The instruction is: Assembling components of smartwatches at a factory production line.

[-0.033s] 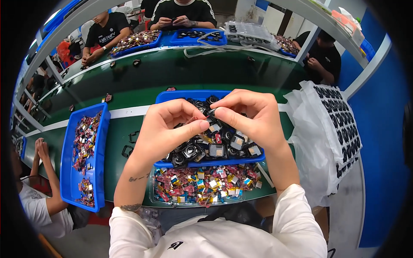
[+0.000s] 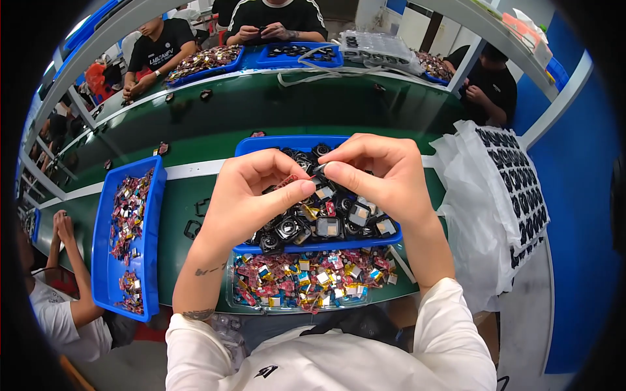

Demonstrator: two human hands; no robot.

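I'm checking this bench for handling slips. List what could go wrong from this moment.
1. The left hand and right hand pinch a small part only at the fingertips; it could slip into the blue tray of black modules below and be hard to find again.
2. The clear tray of small wrapped parts sits at the table's near edge; a forearm could perhaps nudge it off.

White sleeves pushed up; small tattoos on left forearm [image 2: 199, 287].
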